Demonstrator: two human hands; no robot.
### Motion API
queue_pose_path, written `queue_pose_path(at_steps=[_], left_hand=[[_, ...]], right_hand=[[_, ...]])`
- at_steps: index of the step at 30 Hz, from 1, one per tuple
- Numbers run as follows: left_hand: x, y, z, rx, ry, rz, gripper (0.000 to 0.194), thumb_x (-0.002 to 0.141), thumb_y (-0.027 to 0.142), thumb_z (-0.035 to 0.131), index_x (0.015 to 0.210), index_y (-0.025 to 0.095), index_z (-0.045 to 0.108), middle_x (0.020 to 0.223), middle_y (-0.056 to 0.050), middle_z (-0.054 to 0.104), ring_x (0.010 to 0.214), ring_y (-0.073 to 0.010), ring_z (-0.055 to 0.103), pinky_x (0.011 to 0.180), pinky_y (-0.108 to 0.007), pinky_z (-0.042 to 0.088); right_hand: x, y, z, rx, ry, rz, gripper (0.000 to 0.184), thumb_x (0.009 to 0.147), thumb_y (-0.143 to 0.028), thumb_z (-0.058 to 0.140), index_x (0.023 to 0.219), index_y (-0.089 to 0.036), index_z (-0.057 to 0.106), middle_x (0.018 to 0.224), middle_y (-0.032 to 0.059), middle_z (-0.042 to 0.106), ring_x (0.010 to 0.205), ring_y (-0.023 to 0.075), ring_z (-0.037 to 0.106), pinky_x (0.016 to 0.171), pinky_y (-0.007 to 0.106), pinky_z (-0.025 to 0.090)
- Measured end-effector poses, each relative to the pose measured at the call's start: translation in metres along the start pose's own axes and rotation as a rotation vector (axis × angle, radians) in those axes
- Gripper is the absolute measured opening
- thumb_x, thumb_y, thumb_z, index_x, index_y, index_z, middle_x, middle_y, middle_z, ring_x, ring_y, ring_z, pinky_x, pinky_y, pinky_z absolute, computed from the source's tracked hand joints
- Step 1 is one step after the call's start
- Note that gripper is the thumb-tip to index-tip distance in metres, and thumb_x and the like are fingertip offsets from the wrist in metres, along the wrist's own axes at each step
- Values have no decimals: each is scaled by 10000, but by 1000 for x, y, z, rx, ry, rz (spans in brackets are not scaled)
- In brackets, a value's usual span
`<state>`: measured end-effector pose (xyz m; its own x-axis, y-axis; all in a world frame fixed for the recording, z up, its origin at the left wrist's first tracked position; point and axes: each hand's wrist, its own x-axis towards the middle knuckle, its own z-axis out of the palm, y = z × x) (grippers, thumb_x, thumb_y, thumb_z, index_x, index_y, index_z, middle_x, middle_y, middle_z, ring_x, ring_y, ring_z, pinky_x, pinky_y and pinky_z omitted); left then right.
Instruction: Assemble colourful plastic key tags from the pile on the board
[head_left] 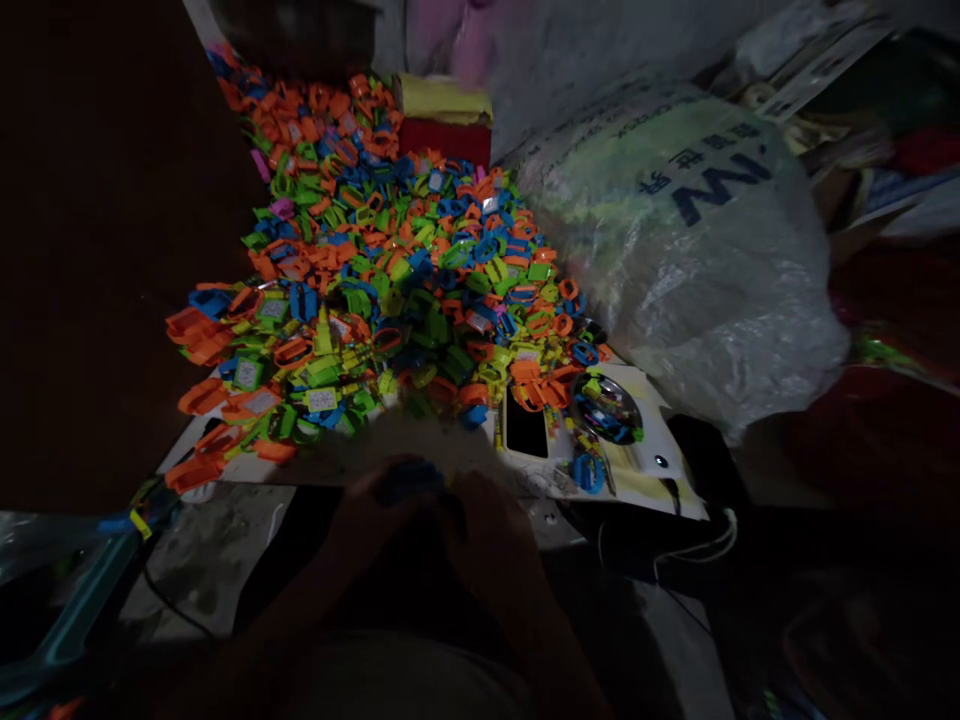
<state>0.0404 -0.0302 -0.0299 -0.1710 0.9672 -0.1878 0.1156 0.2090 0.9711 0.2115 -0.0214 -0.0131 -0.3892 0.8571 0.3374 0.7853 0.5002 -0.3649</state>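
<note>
In deep shadow at the table's front edge, my left hand point(367, 510) is closed around a blue plastic piece point(411, 478), which looks like one of the toy watch bands from the pile. Close beside it, my right hand point(491, 520) has its fingers bent inward toward that piece. A speck of yellow shows at its fingertips, too dark to name. Beyond both hands spreads a large heap of orange, green, blue and yellow plastic toy watches point(450, 250), several with printed white labels.
Right of the hands lie a phone point(526, 430), a round metal dish point(609, 408) with small parts, and a loose blue band point(588, 473). A big clear plastic bag point(720, 290) bulges at the right. Cables point(705, 550) hang off the table point(420, 440). A dark panel point(112, 250) stands left.
</note>
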Motion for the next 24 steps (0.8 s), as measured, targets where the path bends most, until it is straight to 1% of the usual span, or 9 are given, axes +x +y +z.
queue_pose_path(at_steps=[3, 5, 8, 10, 12, 14, 17, 21, 24], left_hand=[[6, -16, 2, 17, -115, -34, 424, 616, 329, 783, 1011, 189, 721, 1010, -75, 746, 945, -266, 687, 895, -385, 533], [10, -25, 3, 14, -159, -31, 426, 615, 339, 792, 1008, 187, 725, 1001, -81, 747, 944, -279, 684, 890, -399, 528], [15, -30, 5, 11, -176, -19, 413, 610, 370, 804, 976, 193, 730, 992, -88, 746, 947, -289, 679, 880, -406, 524], [18, -27, 5, 48, -174, 8, 402, 608, 389, 809, 951, 196, 729, 984, -89, 744, 945, -286, 675, 877, -402, 521], [26, -21, 4, 92, -168, 50, 395, 631, 397, 796, 967, 206, 714, 979, -78, 738, 928, -267, 675, 868, -386, 523], [39, -13, 3, 130, -132, 95, 395, 658, 381, 773, 1003, 207, 690, 951, -71, 731, 881, -245, 678, 838, -371, 530], [76, 2, 2, 171, -58, 253, 435, 703, 356, 730, 1095, 191, 639, 989, -79, 709, 920, -233, 670, 870, -369, 515], [139, 24, 8, 297, 31, 521, 424, 835, 414, 588, 1184, 174, 586, 1135, -116, 662, 1066, -250, 627, 959, -402, 471], [169, 28, 20, 501, 192, 725, 560, 865, 430, 543, 1334, 129, 490, 1399, -196, 483, 1326, -323, 425, 1101, -489, 317]], right_hand=[[-5, 10, 7, -104, -122, 2, 66, 838, -177, 544, 868, -211, 592, 723, 23, 683, 647, 189, 630, 580, 276, 366], [-8, 18, 14, -133, -140, -52, 111, 815, -190, 546, 901, -212, 612, 713, 29, 701, 616, 194, 634, 559, 284, 344], [-11, 25, 25, -162, -113, -93, 183, 834, -222, 517, 982, -207, 625, 731, 49, 711, 636, 206, 641, 571, 297, 353], [-11, 28, 31, -167, -83, -79, 164, 866, -244, 499, 967, -215, 626, 736, 49, 704, 664, 202, 639, 599, 297, 371], [-10, 32, 35, -136, -26, -62, 158, 881, -328, 521, 932, -218, 623, 768, 51, 697, 719, 206, 636, 654, 303, 400], [-8, 42, 38, -103, 47, -8, 287, 871, -447, 541, 1009, -207, 617, 884, 77, 701, 838, 234, 635, 745, 333, 427], [-5, 65, 38, -129, 110, 179, 472, 885, -536, 490, 1171, -171, 578, 1049, 130, 680, 961, 278, 608, 826, 391, 433], [-1, 95, 35, -239, 141, 436, 493, 921, -509, 446, 1248, -155, 549, 1192, 153, 620, 1090, 323, 546, 902, 464, 403], [8, 105, 35, -335, 152, 535, 624, 890, -537, 502, 1350, -116, 471, 1323, 192, 541, 1162, 353, 505, 932, 488, 383]])
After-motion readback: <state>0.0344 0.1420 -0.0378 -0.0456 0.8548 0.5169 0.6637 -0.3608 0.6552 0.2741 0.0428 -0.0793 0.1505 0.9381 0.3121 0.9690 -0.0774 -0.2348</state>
